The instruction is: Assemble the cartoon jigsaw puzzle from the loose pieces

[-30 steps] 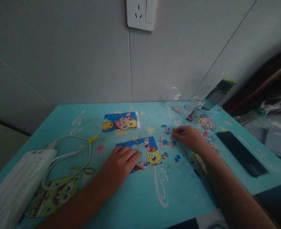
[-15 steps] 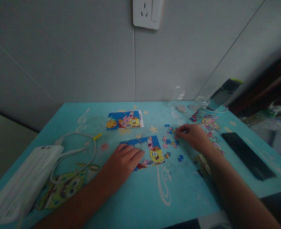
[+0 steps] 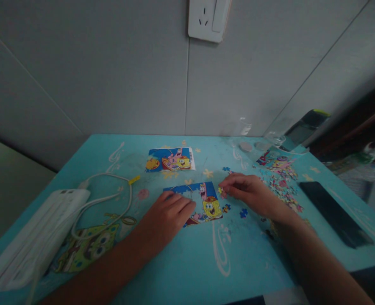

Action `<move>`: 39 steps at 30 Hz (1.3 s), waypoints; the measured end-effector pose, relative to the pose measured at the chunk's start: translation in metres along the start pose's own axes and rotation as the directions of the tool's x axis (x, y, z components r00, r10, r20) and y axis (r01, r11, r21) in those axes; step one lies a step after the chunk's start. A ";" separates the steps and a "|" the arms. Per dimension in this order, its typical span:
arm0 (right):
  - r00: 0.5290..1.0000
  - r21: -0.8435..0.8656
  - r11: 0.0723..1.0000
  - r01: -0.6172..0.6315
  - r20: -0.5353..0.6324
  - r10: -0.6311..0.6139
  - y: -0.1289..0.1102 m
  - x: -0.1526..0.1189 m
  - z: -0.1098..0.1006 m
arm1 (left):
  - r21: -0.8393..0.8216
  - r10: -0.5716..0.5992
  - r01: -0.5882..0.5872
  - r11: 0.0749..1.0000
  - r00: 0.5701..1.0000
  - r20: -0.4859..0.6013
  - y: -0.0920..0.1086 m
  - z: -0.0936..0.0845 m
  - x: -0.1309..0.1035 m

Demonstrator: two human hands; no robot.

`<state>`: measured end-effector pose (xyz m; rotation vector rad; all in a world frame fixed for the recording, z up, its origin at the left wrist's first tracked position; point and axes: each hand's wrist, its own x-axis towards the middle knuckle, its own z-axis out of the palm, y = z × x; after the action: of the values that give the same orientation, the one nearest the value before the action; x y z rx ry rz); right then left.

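Note:
A partly joined cartoon jigsaw puzzle (image 3: 211,207) lies on the table, with a gap in its middle. My left hand (image 3: 174,206) rests flat over its left side, fingers stretched out and covering part of it. Just off the puzzle's upper right edge, my right hand (image 3: 249,190) pinches a small yellow and pink puzzle piece (image 3: 222,192) between thumb and fingertips. Below that hand lie a loose blue piece (image 3: 243,213) and a small piece (image 3: 226,208) by the puzzle's edge. Other loose pieces behind the right hand are mostly hidden by it.
Behind the puzzle lies a matching picture card (image 3: 170,160). A heap of pieces (image 3: 282,182) spreads at the right, beside a dark phone-like slab (image 3: 335,214). A white power strip (image 3: 37,237) and its cable (image 3: 130,199) occupy the left. Clear plastic containers (image 3: 274,139) stand at the back right.
My right hand has moved left from the loose pieces to the puzzle's right edge, now with a piece in its fingertips. My left hand stays on the puzzle. The view has shifted slightly.

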<state>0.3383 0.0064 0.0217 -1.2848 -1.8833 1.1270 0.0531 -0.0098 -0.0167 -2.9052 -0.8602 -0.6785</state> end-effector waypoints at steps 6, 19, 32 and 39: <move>0.993 0.109 0.987 -0.118 -0.003 0.119 0.008 0.001 0.008 | -0.011 -0.010 0.010 1.000 1.000 0.022 -0.001 0.002 -0.002; 1.000 -0.018 1.000 -0.013 0.016 0.013 0.003 0.000 0.007 | -0.011 -0.004 0.004 1.000 1.000 0.019 -0.002 0.004 -0.002; 0.998 -0.067 0.996 0.054 0.020 -0.053 0.004 -0.001 0.008 | -0.004 -0.007 0.007 1.000 1.000 0.021 -0.001 0.001 -0.001; 0.998 -0.123 0.992 -0.009 -0.056 0.003 0.009 0.001 0.008 | 0.001 -0.004 0.004 1.000 1.000 0.020 -0.002 0.003 -0.001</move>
<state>0.3356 0.0066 0.0103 -1.3756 -1.9345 0.9807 0.0521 -0.0083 -0.0199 -2.9156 -0.8678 -0.6503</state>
